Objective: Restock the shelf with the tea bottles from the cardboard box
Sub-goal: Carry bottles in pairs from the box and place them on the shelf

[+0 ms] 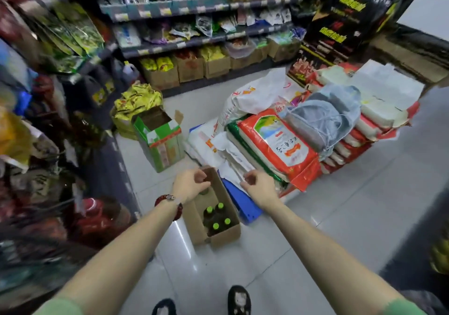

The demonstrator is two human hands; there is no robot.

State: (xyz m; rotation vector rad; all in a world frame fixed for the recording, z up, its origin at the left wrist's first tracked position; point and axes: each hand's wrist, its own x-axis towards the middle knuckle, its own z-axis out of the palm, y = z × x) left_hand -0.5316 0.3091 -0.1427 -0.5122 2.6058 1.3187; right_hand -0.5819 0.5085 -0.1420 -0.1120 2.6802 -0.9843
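Mid-frame: left hand [192, 184] curled over cardboard box [224, 235], hides far end; grip can't tell. Right hand [258, 186] loose, empty. Four green-cap tea bottles [217, 218] showing.

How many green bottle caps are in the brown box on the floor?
4 green caps show in the cardboard box: two in back and two in front. The left hand covers the far end, so more may be hidden.

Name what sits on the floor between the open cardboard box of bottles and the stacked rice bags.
In the head view, a blue plastic piece and crumpled white sacks lie between the cardboard box and the rice bags.
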